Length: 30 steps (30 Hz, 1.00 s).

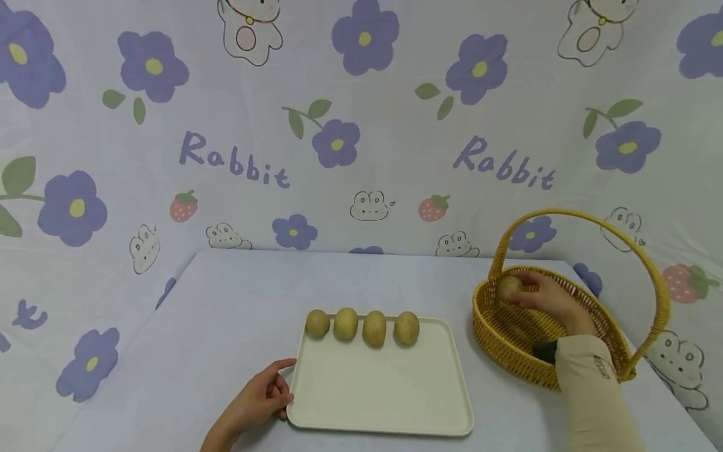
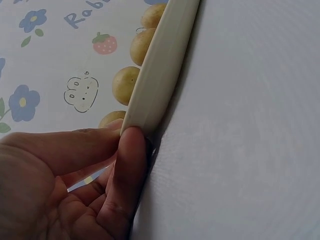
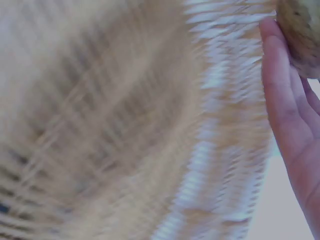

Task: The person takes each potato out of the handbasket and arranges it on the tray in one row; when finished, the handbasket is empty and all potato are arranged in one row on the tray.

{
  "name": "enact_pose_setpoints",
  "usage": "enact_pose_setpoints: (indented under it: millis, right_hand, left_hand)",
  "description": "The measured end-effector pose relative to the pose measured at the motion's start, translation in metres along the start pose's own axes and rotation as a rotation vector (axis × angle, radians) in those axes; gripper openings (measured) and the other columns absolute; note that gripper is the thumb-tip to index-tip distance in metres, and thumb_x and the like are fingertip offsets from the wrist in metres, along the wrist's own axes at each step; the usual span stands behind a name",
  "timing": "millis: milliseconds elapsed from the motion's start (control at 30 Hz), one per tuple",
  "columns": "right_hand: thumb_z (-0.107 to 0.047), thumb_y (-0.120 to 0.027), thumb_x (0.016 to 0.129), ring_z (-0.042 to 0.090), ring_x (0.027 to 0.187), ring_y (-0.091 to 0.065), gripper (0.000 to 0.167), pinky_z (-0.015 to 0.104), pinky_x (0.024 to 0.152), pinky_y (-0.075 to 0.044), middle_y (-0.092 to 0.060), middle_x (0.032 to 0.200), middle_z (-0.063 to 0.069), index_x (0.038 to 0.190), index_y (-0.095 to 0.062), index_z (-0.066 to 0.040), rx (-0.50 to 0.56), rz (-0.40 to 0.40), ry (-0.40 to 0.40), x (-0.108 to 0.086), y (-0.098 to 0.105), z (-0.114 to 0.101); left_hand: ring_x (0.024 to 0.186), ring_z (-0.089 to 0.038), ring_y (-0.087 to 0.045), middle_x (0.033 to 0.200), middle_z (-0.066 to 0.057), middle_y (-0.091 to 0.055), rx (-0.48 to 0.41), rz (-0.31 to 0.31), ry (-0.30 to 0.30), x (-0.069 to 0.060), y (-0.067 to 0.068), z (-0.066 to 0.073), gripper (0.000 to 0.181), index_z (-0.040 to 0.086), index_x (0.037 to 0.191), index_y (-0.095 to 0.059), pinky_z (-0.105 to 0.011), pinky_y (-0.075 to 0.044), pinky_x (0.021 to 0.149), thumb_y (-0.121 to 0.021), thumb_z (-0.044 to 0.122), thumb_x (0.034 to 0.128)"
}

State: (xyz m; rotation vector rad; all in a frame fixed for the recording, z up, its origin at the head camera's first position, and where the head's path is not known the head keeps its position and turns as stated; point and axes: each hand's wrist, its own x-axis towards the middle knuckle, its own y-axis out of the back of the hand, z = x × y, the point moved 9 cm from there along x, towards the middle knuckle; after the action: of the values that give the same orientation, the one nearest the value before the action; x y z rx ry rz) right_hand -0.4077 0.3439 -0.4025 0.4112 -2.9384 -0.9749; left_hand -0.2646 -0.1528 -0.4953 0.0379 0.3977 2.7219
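Observation:
My right hand [image 1: 550, 301] holds a potato [image 1: 510, 288] inside the yellow wicker basket [image 1: 511, 351], near its far left rim. The right wrist view shows the fingers against that potato [image 3: 302, 37], cut off by the frame edge. On the other side, my left hand [image 1: 254, 398] grips the left edge of a cream rectangular tray [image 1: 378, 389]; thumb and finger meet at its rim [image 2: 157, 75] in the left wrist view. Several potatoes [image 1: 374, 328] lie in a row along the tray's far side.
The basket's tall arched handle [image 1: 649, 263] rises above the right forearm. A white cloth covers the table [image 1: 226, 314]. Behind it hangs a white curtain [image 1: 373, 163] printed with flowers and rabbits. A dark object [image 1: 544, 351] shows by the right sleeve.

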Motion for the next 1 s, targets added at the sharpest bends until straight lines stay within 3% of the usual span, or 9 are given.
enact_pose_setpoints:
  millis: [100, 233, 433, 567, 700, 900, 1000]
  right_hand:
    - [-0.033, -0.061, 0.091, 0.04, 0.118, -0.043, 0.076, 0.044, 0.09, -0.046, -0.031, 0.138, 0.029, 0.146, -0.021, 0.001, 0.004, 0.048, 0.044, 0.003, 0.006, -0.028]
    - [-0.035, -0.06, 0.091, 0.038, 0.122, -0.038, 0.075, 0.029, 0.083, -0.047, -0.033, 0.139, 0.024, 0.146, -0.022, -0.003, 0.015, 0.121, 0.097, 0.004, 0.005, -0.069]
    - [-0.029, -0.064, 0.089, 0.024, 0.097, -0.057, 0.064, 0.023, 0.075, -0.051, -0.046, 0.126, 0.02, 0.14, -0.036, -0.002, 0.062, 0.183, 0.181, -0.001, -0.019, -0.107]
    - [-0.031, -0.067, 0.086, 0.021, 0.094, -0.059, 0.061, 0.032, 0.08, -0.052, -0.052, 0.122, 0.017, 0.135, -0.044, -0.002, 0.066, 0.199, 0.182, -0.002, -0.046, -0.106]
    - [-0.032, -0.07, 0.083, 0.032, 0.106, -0.056, 0.061, 0.043, 0.086, -0.051, -0.054, 0.123, 0.018, 0.131, -0.048, -0.002, 0.077, 0.18, 0.152, 0.0, -0.075, -0.094]
    - [-0.03, -0.077, 0.077, 0.033, 0.106, -0.058, 0.065, 0.039, 0.084, -0.052, -0.055, 0.123, 0.019, 0.129, -0.051, -0.002, 0.057, 0.123, 0.086, 0.002, -0.11, -0.073]
    - [-0.026, -0.077, 0.076, 0.033, 0.102, -0.059, 0.062, 0.036, 0.08, -0.053, -0.056, 0.119, 0.02, 0.127, -0.052, 0.001, 0.021, 0.097, 0.093, 0.003, -0.122, -0.066]
  left_hand:
    - [0.059, -0.012, -0.055, 0.08, -0.009, -0.051, 0.004, -0.001, -0.005, -0.001, -0.001, 0.0, 0.062, -0.006, 0.139, -0.031, -0.026, -0.053, 0.055, -0.063, 0.0, 0.0857]
    - [0.058, -0.012, -0.055, 0.079, -0.009, -0.051, 0.006, -0.001, -0.021, -0.001, -0.001, 0.003, 0.062, -0.006, 0.139, -0.032, -0.026, -0.052, 0.054, -0.063, 0.0, 0.0857]
    - [0.059, -0.013, -0.056, 0.078, -0.009, -0.05, -0.009, -0.008, -0.026, -0.001, -0.002, 0.004, 0.063, -0.007, 0.139, -0.03, -0.028, -0.053, 0.055, -0.062, 0.0, 0.0862]
    - [0.059, -0.014, -0.056, 0.078, -0.009, -0.051, 0.0, -0.004, -0.017, -0.001, -0.002, 0.002, 0.063, -0.006, 0.14, -0.03, -0.027, -0.053, 0.055, -0.062, 0.001, 0.0864]
    - [0.059, -0.014, -0.055, 0.078, -0.009, -0.051, 0.006, 0.001, -0.015, -0.001, -0.001, 0.003, 0.062, -0.006, 0.139, -0.031, -0.026, -0.052, 0.055, -0.063, 0.001, 0.0864]
    - [0.059, -0.013, -0.055, 0.078, -0.008, -0.051, 0.015, 0.0, -0.013, -0.001, -0.002, 0.006, 0.062, -0.007, 0.139, -0.032, -0.025, -0.052, 0.055, -0.063, 0.001, 0.086]
    - [0.059, -0.013, -0.055, 0.079, -0.008, -0.051, 0.026, 0.004, -0.008, -0.002, -0.002, 0.006, 0.061, -0.006, 0.139, -0.033, -0.024, -0.052, 0.054, -0.063, 0.001, 0.0857]
